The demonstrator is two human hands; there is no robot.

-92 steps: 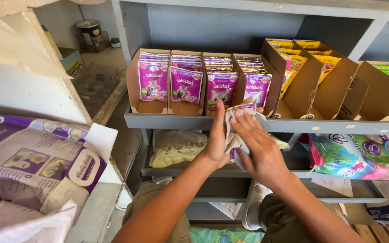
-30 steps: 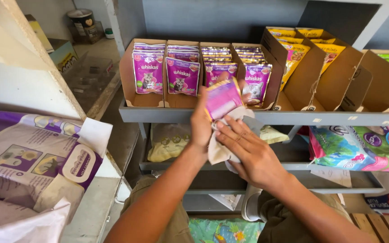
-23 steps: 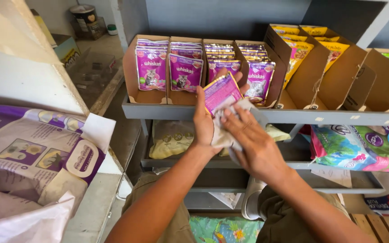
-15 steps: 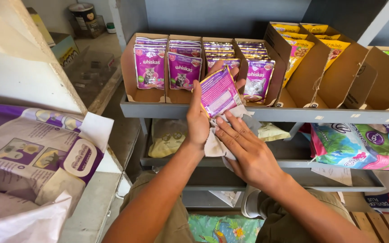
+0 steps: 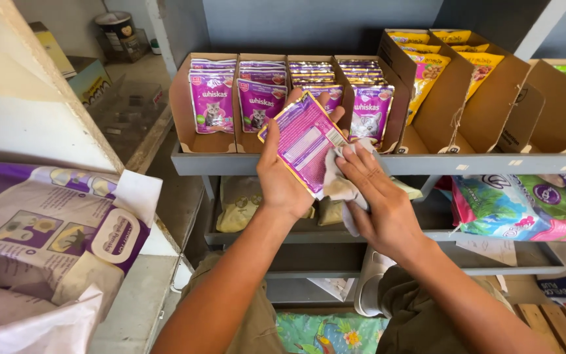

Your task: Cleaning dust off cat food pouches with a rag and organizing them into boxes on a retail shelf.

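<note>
Wiping under way, upper middle of the frame. Grips purple pouch (image 5: 302, 141) in left hand (image 5: 283, 183), fingers (image 5: 270, 141) closed round its left edge and behind it, printed back turned up toward the camera. Presses grey cloth (image 5: 339, 187) against the pouch's lower right edge with right hand (image 5: 384, 206), fingers (image 5: 356, 164) curled over the cloth, pinning it to the foil.

Against three seconds ago: then bunched low at the lip of the grey shelf (image 5: 440, 164), cloth wrapped round, pouch scarcely showing; now raised in front of the cardboard trays (image 5: 181, 111) of matching pouches, tilted, most of its back bare. Against half a second ago: turned a little more face-on, cloth slid from the lower corner to the right-hand edge.

Reads as one face nearly gone over, wipe working along the rim; front face hidden, so cannot tell whether clean. Sits clear of the shelf, touching only hands and cloth.
</note>
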